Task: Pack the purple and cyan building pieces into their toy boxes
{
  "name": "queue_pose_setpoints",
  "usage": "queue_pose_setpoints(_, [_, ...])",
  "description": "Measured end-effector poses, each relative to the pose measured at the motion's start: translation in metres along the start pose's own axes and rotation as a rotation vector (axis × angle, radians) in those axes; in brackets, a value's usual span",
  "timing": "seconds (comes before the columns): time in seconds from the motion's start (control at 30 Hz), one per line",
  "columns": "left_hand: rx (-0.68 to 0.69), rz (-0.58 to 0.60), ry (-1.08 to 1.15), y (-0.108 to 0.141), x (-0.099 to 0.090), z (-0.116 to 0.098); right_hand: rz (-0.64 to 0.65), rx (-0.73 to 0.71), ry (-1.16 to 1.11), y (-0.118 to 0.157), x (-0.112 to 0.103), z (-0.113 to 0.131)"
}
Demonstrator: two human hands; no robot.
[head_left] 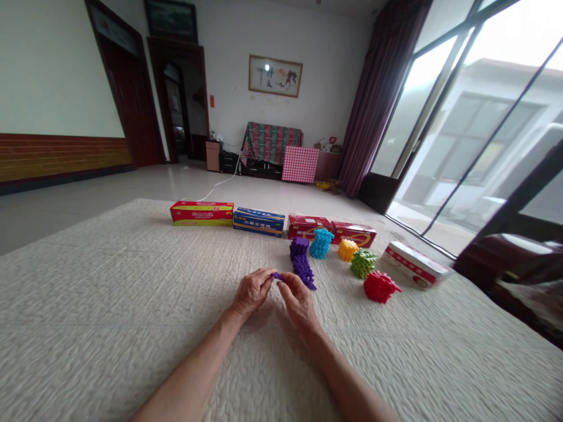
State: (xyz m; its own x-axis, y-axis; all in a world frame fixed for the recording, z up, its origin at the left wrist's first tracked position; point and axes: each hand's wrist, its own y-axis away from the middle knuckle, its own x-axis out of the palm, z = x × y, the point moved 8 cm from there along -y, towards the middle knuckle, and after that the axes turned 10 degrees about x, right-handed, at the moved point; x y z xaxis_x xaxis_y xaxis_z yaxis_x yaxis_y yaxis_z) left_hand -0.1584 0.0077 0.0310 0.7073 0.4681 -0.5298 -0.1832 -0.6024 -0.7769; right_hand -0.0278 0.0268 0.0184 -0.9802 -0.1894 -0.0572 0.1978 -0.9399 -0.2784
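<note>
From my end, the left hand (255, 290) pinches a small purple piece (277, 275) at near centre, its axis mostly hidden; the right hand (298, 298) pinches it too. Beyond, right, a knobbly purple strip (302, 269) slants near-right on the quilted blanket (132, 299); glass windows (484, 123) stand far right.

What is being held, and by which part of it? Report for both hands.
A small purple piece, held between the left hand and the right hand; they cover too much to tell which part each grips.
</note>
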Motion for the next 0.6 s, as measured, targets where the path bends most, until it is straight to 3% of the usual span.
queue_pose_setpoints(0.2, [-0.029, 0.044, 0.056, -0.002, 0.004, -0.003, -0.081, 0.037, -0.029, -0.006, -0.012, -0.010])
queue_pose_setpoints(0.43, [0.018, 0.041, 0.042, -0.004, 0.006, -0.009, -0.046, 0.018, -0.002, -0.004, -0.016, 0.003])
queue_pose_setpoints(0.6, [-0.018, -0.079, -0.052, -0.002, -0.005, -0.001, -0.180, -0.033, 0.055, -0.013, -0.050, 0.006])
